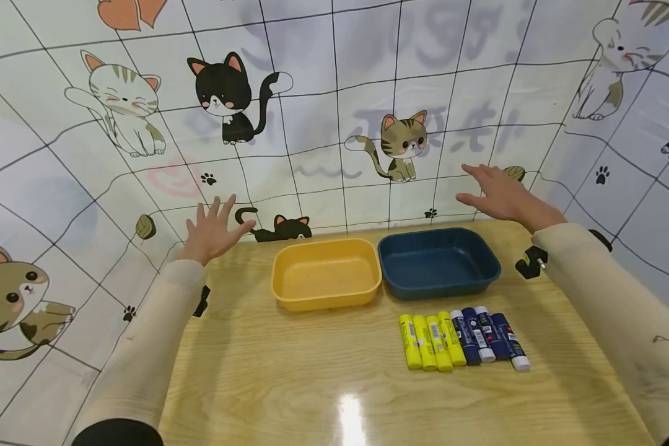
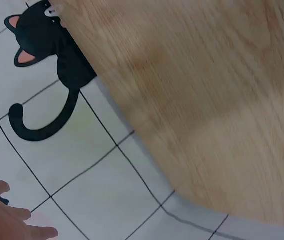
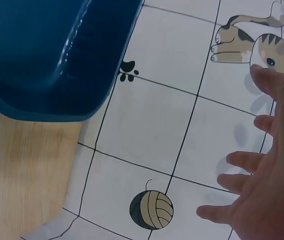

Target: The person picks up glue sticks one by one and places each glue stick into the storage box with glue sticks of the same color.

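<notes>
My left hand [image 1: 210, 232] is held up with its fingers spread, left of a yellow tray [image 1: 326, 303] and touching nothing. In the left wrist view, part of that hand [image 2: 7, 215] shows at the lower left corner. My right hand [image 1: 502, 193] is raised with straight fingers above and to the right of a dark blue tray [image 1: 440, 291]; it holds nothing. Both trays stand side by side with nothing inside. In front of the blue tray lies a row of several yellow glue sticks [image 1: 409, 344] and several dark blue glue sticks with white ends [image 1: 510, 341].
A light wood table [image 1: 290, 384] bears the trays and glue sticks. Behind it and at both sides hangs a white gridded sheet [image 1: 312, 155] printed with cartoon cats. Dark wrist-worn devices show at the left wrist [image 1: 202, 301] and right wrist [image 1: 529, 263].
</notes>
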`<state>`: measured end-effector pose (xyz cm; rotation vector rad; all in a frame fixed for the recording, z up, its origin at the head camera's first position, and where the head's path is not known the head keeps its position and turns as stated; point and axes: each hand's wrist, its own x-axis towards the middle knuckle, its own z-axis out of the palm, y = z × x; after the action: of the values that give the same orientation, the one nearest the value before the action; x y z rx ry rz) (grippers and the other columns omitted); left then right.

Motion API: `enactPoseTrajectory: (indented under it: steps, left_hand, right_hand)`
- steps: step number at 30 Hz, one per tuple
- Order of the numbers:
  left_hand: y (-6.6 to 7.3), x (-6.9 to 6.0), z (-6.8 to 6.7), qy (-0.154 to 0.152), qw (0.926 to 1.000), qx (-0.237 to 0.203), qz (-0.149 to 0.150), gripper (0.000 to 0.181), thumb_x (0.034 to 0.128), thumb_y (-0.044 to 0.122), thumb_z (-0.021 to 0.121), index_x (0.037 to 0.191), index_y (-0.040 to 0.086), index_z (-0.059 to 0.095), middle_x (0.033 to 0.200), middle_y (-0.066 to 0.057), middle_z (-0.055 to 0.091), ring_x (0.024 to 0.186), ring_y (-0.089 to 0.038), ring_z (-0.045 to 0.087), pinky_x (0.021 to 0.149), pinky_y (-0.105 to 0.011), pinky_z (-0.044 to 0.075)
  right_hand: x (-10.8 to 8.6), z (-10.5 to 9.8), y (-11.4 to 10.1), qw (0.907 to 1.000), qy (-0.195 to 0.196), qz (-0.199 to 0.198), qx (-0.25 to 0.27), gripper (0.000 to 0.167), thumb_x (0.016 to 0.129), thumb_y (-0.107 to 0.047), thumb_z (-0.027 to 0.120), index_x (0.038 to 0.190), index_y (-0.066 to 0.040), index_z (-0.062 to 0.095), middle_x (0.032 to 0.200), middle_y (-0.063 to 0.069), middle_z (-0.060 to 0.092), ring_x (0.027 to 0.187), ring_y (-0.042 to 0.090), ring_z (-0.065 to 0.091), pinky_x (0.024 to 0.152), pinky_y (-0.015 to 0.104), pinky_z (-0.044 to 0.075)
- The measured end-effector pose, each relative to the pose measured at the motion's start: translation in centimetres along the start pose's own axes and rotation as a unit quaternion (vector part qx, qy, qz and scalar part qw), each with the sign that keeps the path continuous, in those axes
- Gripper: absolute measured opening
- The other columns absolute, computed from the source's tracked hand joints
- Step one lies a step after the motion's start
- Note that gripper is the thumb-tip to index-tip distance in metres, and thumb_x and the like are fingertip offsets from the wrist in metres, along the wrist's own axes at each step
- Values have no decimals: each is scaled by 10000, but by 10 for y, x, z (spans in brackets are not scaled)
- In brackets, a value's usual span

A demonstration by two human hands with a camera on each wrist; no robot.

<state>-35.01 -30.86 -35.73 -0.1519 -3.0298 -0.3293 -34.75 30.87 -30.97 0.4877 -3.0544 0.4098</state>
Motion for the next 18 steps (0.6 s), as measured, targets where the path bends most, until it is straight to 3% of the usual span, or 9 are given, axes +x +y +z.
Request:
enactPoseTrajectory:
  steps: [4,7,10,14,18]
  left_hand:
    - [4,-8,15,112,9985,-525,75,992,923,844,339,1680,300,0,1732,-237,22,1544,-595,0,1146,-845,77]
    - [10,-17,28,127,9935,-1116,171,993,946,801,383,1683,254,4,1733,-226,61,1563,-543,78,1187,-793,132]
    - [17,-26,41,58,9844,-1751,184,990,972,735,438,1682,202,-1,1734,-212,93,1575,-489,134,1220,-739,168]
    - [26,-38,61,53,9697,-2440,-41,958,985,633,530,1683,188,46,1711,-227,186,1548,-474,241,1213,-709,250]
    - [33,-50,80,73,9548,-2950,-350,875,992,521,588,1669,165,163,1652,-259,312,1466,-484,388,1159,-661,389]
  right_hand:
    - [-14,6,-3,9997,-5,-133,226,833,1061,-485,491,1658,-37,122,1652,367,172,1497,578,187,1157,769,216]
    - [-27,13,-6,9990,71,-212,384,792,1065,-441,511,1641,-11,180,1625,370,232,1468,571,250,1140,759,260]
    - [-42,21,-9,9985,126,-280,464,751,1065,-423,520,1619,-1,240,1567,372,319,1389,548,393,1068,735,371]
    - [-62,31,-10,9979,168,-350,515,685,1061,-401,542,1572,6,333,1425,368,483,1200,505,589,931,678,506]
    - [-81,44,-6,9975,144,-371,582,630,1059,-370,561,1522,22,395,1262,336,630,1040,451,678,843,621,562]
